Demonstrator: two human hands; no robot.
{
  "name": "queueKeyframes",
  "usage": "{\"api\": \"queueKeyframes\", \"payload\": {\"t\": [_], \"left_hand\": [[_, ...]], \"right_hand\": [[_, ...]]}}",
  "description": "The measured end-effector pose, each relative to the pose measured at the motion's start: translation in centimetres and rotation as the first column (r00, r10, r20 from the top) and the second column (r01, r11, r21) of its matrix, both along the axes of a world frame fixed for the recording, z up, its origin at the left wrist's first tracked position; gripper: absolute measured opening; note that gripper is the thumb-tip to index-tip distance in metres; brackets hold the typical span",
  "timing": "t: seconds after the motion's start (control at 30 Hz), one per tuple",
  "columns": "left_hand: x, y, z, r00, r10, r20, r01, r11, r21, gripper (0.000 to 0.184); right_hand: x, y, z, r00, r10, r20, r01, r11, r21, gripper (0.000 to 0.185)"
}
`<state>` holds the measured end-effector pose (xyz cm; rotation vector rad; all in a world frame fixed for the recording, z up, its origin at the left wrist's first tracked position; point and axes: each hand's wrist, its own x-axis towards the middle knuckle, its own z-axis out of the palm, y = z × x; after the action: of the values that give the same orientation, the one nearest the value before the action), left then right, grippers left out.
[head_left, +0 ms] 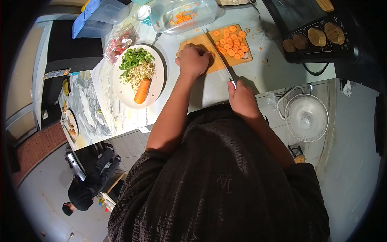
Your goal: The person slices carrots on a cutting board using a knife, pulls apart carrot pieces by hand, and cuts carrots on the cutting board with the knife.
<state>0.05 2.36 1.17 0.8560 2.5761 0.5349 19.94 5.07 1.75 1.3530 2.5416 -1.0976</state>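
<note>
My right hand grips the handle of a knife, its long blade slanting across the wooden cutting board. On the board's left part rests my left hand, fingers curled down beside the blade; whatever lies under them is hidden. Right of the blade are many round carrot slices, with a few cut pieces close to its edge. A plate left of my left forearm holds chopped greens, bean sprouts and a thick carrot piece.
Behind the board stands a clear plastic container with carrot strips. A plastic bag lies by the plate. At right is a black appliance with wooden knobs. A fan stands below the counter; a person sits lower left.
</note>
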Motion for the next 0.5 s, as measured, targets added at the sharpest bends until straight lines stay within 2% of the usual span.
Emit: {"api": "queueKeyframes", "payload": {"t": [0.03,0.1,0.27,0.33,0.5], "left_hand": [[-0.12,0.02,-0.08,0.999,-0.003,0.039,0.003,1.000,-0.016,0.033],[-0.12,-0.17,-0.40,1.000,-0.008,0.022,0.007,1.000,0.004,0.032],[-0.05,-0.11,-0.15,1.000,0.002,0.026,-0.002,1.000,0.005,0.030],[-0.31,-0.07,-0.11,0.992,-0.006,0.122,0.004,1.000,0.013,0.027],[-0.03,-0.12,0.35,0.997,-0.018,0.079,0.017,1.000,0.020,0.029]], "right_hand": [[-0.12,0.07,-0.12,1.000,0.001,-0.001,-0.001,1.000,0.000,0.043],[-0.33,0.14,-0.30,0.999,0.014,-0.052,-0.012,0.999,0.039,0.044],[-0.88,-0.24,0.46,0.997,0.023,-0.070,-0.022,1.000,0.007,0.044],[-0.95,-0.31,0.45,0.997,0.030,-0.065,-0.030,0.999,0.011,0.044],[-1.06,-0.48,0.04,0.997,0.056,-0.055,-0.053,0.997,0.056,0.040]]}}
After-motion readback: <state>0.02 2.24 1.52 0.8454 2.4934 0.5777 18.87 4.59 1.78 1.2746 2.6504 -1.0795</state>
